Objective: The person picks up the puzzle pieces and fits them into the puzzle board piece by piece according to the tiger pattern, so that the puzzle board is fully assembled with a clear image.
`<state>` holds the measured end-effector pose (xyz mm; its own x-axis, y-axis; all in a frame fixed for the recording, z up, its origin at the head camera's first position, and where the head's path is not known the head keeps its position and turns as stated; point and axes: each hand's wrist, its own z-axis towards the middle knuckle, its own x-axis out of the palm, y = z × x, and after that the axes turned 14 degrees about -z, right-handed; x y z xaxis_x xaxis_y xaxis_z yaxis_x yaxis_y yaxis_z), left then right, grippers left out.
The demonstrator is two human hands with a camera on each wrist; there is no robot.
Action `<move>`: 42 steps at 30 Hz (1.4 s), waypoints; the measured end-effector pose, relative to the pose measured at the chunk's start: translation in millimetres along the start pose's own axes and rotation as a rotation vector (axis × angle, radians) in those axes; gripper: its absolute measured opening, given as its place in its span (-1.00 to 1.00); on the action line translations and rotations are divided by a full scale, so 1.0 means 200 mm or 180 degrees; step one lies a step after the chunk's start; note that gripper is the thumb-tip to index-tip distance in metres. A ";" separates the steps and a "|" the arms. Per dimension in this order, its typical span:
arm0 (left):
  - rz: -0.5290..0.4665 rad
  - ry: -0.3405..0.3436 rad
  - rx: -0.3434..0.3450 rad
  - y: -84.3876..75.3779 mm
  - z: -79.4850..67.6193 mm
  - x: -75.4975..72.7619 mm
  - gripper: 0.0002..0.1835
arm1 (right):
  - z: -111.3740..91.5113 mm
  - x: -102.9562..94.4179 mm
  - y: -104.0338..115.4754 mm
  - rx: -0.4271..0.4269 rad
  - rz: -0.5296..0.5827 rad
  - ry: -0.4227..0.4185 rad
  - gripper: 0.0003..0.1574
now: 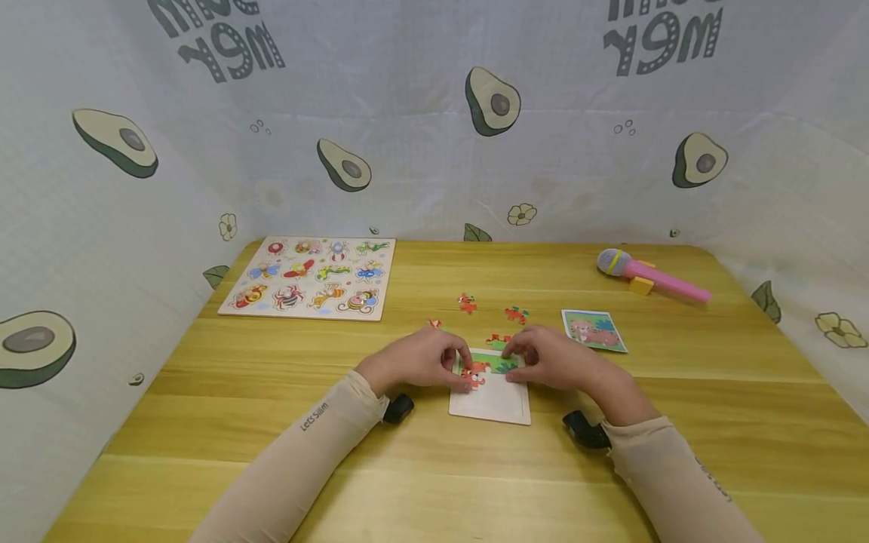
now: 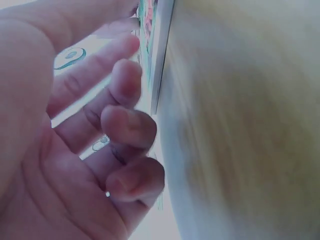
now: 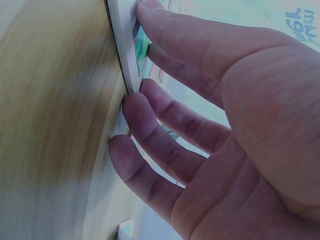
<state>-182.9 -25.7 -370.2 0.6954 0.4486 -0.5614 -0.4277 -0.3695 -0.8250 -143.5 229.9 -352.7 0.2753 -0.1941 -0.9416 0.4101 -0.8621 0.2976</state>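
Note:
A small jigsaw tray [image 1: 490,407] lies flat on the table, its upper part filled with green and orange pieces and its lower part bare. On the tray's left side, my left hand [image 1: 424,358] pinches an orange animal-face jigsaw piece [image 1: 477,374] between thumb and index finger; its other fingers are curled in the left wrist view. My right hand [image 1: 560,360] has thumb and index finger about a green jigsaw piece [image 1: 502,365] at the right side. In the right wrist view, its other fingertips [image 3: 139,106] are at the tray's edge.
Several loose jigsaw pieces [image 1: 517,314] lie beyond the tray. A picture card [image 1: 594,330] is right of them. A wooden insect puzzle board [image 1: 314,277] sits at the back left, a pink toy microphone [image 1: 665,280] on a yellow stand at the back right of the table [image 1: 380,483].

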 end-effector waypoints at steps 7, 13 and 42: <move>0.0060 0.0190 0.0199 0.00 0.01 0.00 -0.83 | 0.00 0.00 0.00 0.0015 -0.0018 0.0017 -0.68; 0.0159 0.0170 0.0200 0.00 0.01 0.00 -0.84 | 0.00 0.00 0.00 0.0023 -0.0026 0.0016 -0.68; -0.0089 -0.0002 -0.0018 0.01 0.01 0.01 -0.87 | 0.00 0.00 0.00 0.0024 -0.0061 -0.0086 -0.71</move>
<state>-184.1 -24.0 -372.4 0.7067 0.4593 -0.5382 -0.4048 -0.3614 -0.8400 -143.2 229.4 -353.3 0.2439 -0.1900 -0.9510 0.4084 -0.8693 0.2784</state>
